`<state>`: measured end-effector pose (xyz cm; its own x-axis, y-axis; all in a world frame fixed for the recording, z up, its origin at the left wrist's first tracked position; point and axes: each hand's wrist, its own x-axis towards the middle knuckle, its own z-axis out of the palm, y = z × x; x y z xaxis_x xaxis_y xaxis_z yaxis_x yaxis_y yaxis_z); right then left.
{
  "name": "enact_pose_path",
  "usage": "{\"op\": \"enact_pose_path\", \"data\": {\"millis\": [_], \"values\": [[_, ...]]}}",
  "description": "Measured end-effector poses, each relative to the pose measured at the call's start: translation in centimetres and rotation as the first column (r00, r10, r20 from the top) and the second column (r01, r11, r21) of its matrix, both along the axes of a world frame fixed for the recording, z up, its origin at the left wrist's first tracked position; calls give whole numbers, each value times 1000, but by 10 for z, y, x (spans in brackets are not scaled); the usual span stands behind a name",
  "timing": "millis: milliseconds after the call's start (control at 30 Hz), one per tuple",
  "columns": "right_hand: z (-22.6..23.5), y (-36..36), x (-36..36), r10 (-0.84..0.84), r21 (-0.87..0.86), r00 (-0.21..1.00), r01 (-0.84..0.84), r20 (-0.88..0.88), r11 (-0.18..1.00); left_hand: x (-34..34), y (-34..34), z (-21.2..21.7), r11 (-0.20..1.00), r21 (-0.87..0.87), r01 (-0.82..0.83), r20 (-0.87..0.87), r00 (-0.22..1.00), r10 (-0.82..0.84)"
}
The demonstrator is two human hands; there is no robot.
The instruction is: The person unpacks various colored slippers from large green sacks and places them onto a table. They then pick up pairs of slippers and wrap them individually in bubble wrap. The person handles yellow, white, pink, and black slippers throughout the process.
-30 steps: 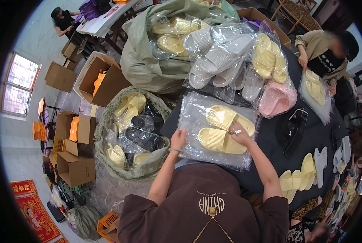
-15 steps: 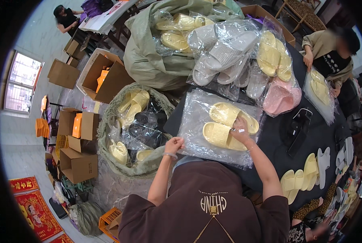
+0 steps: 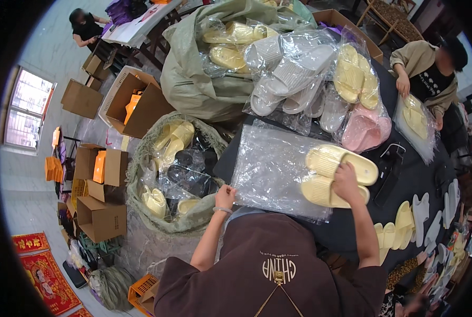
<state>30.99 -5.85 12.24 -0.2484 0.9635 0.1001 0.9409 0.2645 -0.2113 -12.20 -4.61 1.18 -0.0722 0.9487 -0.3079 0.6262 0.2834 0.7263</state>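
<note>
A pair of pale yellow slippers point(image 3: 316, 189) lies side by side over the right edge of a flat clear plastic bag point(image 3: 270, 169), toes pointing left. My right hand point(image 3: 347, 184) is closed on the slippers where their inner edges meet. At the bag's near left corner, my left hand point(image 3: 226, 197) pinches the plastic edge. Several bags seem stacked here on the black table cover point(image 3: 347, 216). Whether the toes rest on the top bag or just inside its mouth cannot be made out.
Bagged grey slippers point(image 3: 304, 68), yellow ones and a pink pair point(image 3: 367, 127) are piled beyond the bags. Open woven sacks point(image 3: 141, 174) with bagged slippers stand left. A co-worker point(image 3: 431, 74) across the table handles bagged yellow slippers. Loose slippers point(image 3: 403, 224) line the right side.
My right hand has moved right with the yellow slippers, from the middle of the bag to past its right edge. My left hand stays at the bag's corner, slightly lower.
</note>
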Motion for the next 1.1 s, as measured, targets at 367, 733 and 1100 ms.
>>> {"op": "enact_pose_path", "data": {"millis": [367,733,1100], "values": [[114,-87,102,-468,-186,315,631,-826,753,27,-1,51,988,76,136,-285,952,-109],[41,48,-138,-163,46,588,323,-792,945,58,43,10,499,-180,848,-525,346,-778],[-118,21,-94,-564,174,794,603,-226,779,63,44,0,653,-44,756,-499,550,-670]]}}
